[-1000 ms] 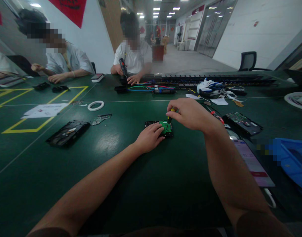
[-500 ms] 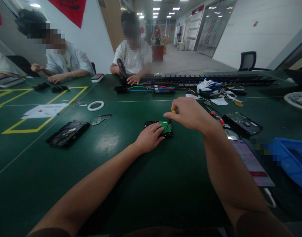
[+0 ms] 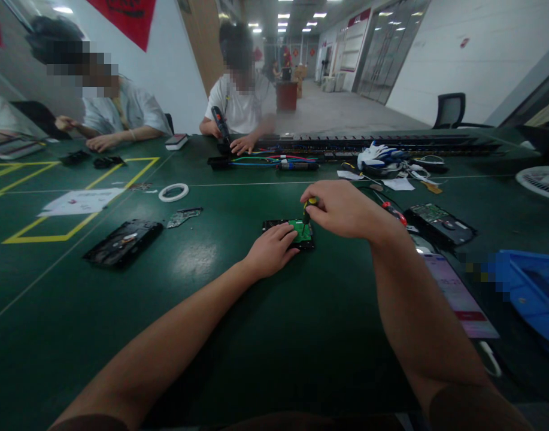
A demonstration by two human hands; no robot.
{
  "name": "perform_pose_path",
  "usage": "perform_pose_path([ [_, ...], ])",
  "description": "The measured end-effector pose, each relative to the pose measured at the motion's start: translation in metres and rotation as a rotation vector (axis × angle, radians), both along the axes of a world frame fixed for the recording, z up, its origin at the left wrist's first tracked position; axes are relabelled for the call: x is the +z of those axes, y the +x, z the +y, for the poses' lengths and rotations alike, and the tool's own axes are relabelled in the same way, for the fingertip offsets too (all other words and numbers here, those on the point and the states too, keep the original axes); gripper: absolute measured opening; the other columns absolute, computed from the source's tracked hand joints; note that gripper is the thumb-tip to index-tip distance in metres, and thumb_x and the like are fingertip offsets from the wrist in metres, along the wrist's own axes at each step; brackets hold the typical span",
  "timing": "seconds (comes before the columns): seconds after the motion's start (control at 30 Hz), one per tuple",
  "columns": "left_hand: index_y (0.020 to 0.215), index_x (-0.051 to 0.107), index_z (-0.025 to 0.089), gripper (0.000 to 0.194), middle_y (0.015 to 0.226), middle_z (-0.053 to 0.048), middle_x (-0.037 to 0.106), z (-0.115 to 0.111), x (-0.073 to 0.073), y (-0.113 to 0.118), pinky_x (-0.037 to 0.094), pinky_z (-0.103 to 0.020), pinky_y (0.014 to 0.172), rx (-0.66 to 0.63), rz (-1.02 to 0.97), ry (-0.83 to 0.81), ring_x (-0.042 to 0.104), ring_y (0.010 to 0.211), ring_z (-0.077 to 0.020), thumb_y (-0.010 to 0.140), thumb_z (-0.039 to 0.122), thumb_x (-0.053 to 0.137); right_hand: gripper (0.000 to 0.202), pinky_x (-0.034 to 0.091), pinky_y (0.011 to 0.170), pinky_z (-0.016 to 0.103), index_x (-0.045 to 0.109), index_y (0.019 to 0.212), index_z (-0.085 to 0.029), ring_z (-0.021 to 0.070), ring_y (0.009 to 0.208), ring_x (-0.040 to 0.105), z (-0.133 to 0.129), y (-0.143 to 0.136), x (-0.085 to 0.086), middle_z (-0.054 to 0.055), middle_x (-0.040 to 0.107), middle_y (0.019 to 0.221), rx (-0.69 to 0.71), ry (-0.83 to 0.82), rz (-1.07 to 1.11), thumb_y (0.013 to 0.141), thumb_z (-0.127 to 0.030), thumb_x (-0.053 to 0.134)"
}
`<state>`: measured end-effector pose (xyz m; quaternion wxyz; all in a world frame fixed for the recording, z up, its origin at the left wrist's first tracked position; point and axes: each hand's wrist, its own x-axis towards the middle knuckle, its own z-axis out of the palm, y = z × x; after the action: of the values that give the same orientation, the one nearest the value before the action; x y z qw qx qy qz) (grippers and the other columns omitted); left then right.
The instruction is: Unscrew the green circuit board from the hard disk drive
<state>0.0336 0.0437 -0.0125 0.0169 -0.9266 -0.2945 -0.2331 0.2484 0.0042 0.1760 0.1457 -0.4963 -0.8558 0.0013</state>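
Observation:
A hard drive with a green circuit board (image 3: 303, 232) lies flat on the green table (image 3: 256, 323), in front of me. My left hand (image 3: 272, 250) rests on its left part, fingers over the board's edge and thumb along the near side, pressing on the drive. Above and to the right, my right hand (image 3: 339, 208) is closed round the yellow and black handle of a screwdriver (image 3: 309, 209). The screwdriver stands nearly upright, and its tip meets the green board just right of my left fingertips.
Left are an opened drive (image 3: 124, 242), a loose circuit board (image 3: 184, 217) and a tape roll (image 3: 173, 192). Right lie another drive (image 3: 441, 224), a red-handled tool (image 3: 394, 214), a phone (image 3: 458, 293), gloves (image 3: 379, 157) and a blue bin (image 3: 532, 293). People work across the table.
My right fingers have shifted on the screwdriver, so more of its handle shows, and the hand sits slightly lower. My left hand and the drive have stayed in place.

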Motion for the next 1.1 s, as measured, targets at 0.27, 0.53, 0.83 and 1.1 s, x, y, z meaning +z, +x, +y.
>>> perform_pose_path([
  [0.27, 0.144, 0.062, 0.015, 0.044, 0.153, -0.018, 0.062, 0.0001, 0.0008, 0.0005, 0.047, -0.053, 0.125, -0.003, 0.0, -0.01, 0.058, 0.146, -0.035, 0.109, 0.041, 0.062, 0.018, 0.044, 0.082, 0.034, 0.077, 0.109, -0.015, 0.0236, 0.09, 0.071, 0.0004, 0.0019, 0.0001, 0.01, 0.081, 0.106, -0.014, -0.011, 0.003, 0.099, -0.024, 0.064],
  [0.53, 0.145, 0.062, 0.017, 0.044, 0.153, -0.018, 0.062, -0.0009, 0.0024, 0.001, 0.047, -0.054, 0.125, -0.009, -0.013, -0.026, 0.056, 0.148, -0.0349, 0.108, 0.04, 0.064, 0.021, 0.04, 0.074, 0.035, 0.075, 0.102, -0.017, 0.0247, 0.086, 0.07, 0.0007, -0.0003, -0.0005, 0.009, 0.08, 0.097, -0.156, 0.01, -0.065, 0.101, -0.038, 0.071],
  [0.83, 0.143, 0.063, 0.013, 0.044, 0.152, -0.018, 0.062, 0.0, 0.0011, 0.0014, 0.047, -0.053, 0.125, -0.008, 0.0, -0.006, 0.058, 0.146, -0.0357, 0.108, 0.04, 0.063, 0.045, 0.035, 0.069, 0.036, 0.076, 0.09, -0.021, 0.0268, 0.08, 0.066, 0.0033, -0.0014, -0.0037, 0.009, 0.076, 0.083, -0.306, 0.042, -0.112, 0.098, -0.064, 0.069],
  [1.1, 0.144, 0.062, 0.017, 0.042, 0.152, -0.017, 0.063, 0.0001, 0.0008, 0.0012, 0.048, -0.055, 0.125, -0.011, -0.012, -0.017, 0.057, 0.147, -0.0346, 0.108, 0.04, 0.063, 0.022, 0.043, 0.078, 0.037, 0.078, 0.102, -0.02, 0.0271, 0.093, 0.072, 0.0018, -0.0031, -0.0014, 0.009, 0.081, 0.1, -0.173, 0.029, -0.067, 0.099, -0.041, 0.074],
])
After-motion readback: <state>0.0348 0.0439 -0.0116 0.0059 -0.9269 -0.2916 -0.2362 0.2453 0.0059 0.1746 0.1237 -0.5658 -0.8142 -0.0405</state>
